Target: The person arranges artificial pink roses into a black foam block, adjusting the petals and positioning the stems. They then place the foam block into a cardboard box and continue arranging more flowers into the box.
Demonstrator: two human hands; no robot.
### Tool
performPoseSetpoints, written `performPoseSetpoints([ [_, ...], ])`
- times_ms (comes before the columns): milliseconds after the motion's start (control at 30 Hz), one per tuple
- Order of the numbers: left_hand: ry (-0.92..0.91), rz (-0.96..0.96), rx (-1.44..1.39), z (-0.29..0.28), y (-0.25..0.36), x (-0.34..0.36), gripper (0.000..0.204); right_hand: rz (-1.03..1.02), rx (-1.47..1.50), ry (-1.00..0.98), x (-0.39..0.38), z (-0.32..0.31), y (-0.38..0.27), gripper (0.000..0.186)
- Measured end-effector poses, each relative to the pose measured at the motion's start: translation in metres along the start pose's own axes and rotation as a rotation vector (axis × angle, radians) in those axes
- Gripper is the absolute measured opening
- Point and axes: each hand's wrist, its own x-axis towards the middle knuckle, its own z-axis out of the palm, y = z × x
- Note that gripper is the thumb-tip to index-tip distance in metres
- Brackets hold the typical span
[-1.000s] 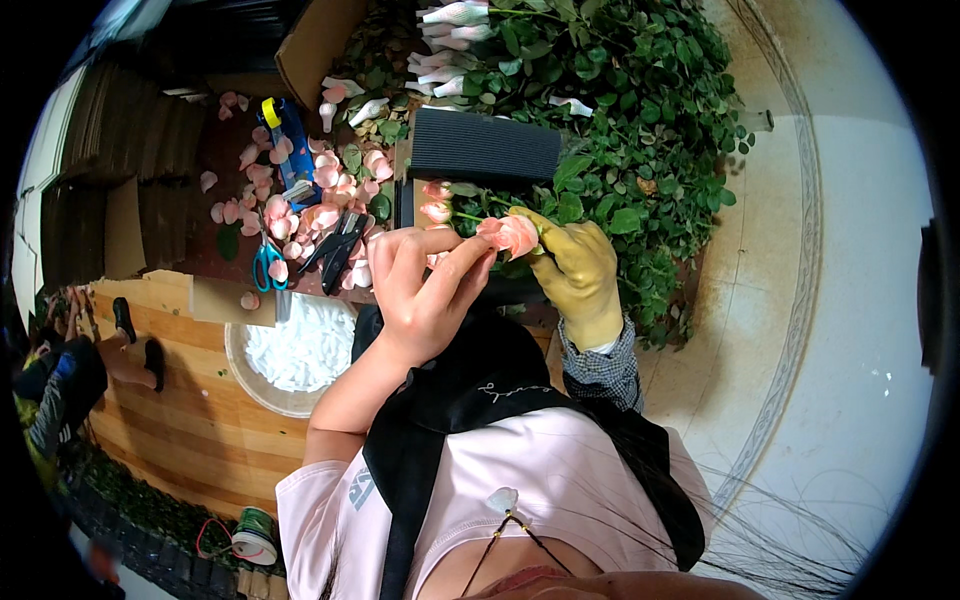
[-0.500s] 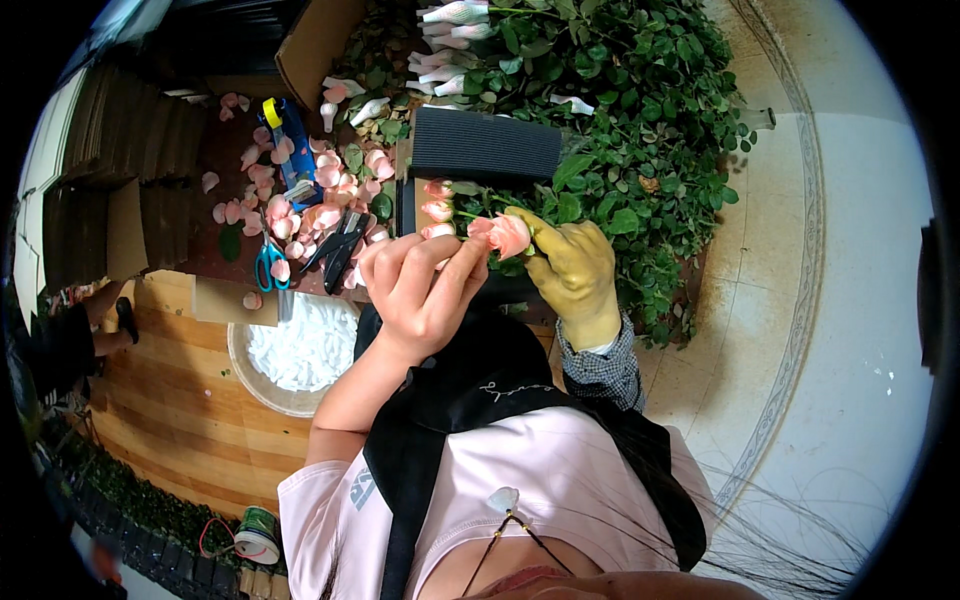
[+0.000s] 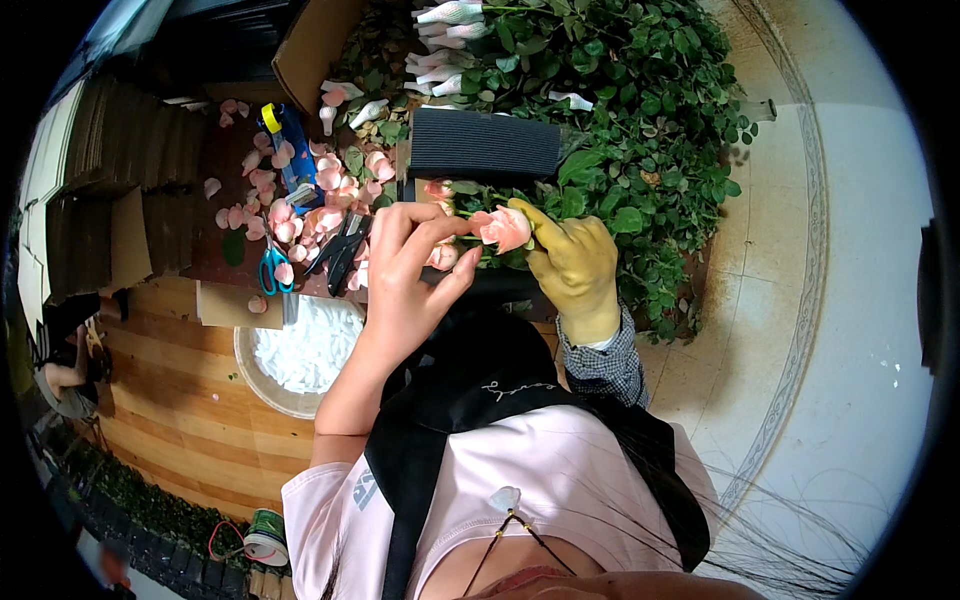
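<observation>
A pink rose [image 3: 502,229] is held just below its head by my right hand [image 3: 575,265], which wears a yellow glove. The bloom faces left, and the gloved fingers hide the stem behind it. My left hand [image 3: 415,265] is bare, its thumb and forefinger apart at the bloom's left edge. That forefinger reaches the petals or nearly so; I cannot tell if it touches. Other pink roses [image 3: 441,257] lie partly hidden behind the left hand, beside a black ribbed pad [image 3: 485,143].
Loose petals [image 3: 330,180], scissors [image 3: 272,268], a black stapler-like tool [image 3: 345,250] and a blue tape dispenser [image 3: 292,150] lie on the left. Leafy stems [image 3: 640,120] and white-netted rose heads [image 3: 440,60] fill the back. A basin [image 3: 245,365] holds white pieces. Folded cardboard [image 3: 130,140] is stacked left.
My left thumb and forefinger have parted and drawn slightly left from the rose's petals. The right hand keeps its grip almost in place. At the far left, another person has shifted.
</observation>
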Motion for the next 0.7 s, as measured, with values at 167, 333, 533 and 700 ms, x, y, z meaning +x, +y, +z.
performPoseSetpoints([
  [167,-0.027,0.004,0.027,0.008,0.003,-0.003,0.029,0.193,0.425,-0.116,-0.006,-0.003,0.001,0.027],
  [333,-0.018,-0.004,-0.127,0.017,0.005,-0.002,0.027,0.274,0.613,-0.141,0.003,-0.019,-0.006,0.021],
  [533,-0.071,0.043,-0.202,0.02,0.007,-0.001,0.017,0.287,0.669,-0.161,-0.003,-0.012,0.001,0.018],
  [700,0.055,-0.053,-0.155,0.026,-0.004,-0.009,0.013,0.25,0.634,-0.218,-0.001,-0.015,0.003,0.018],
])
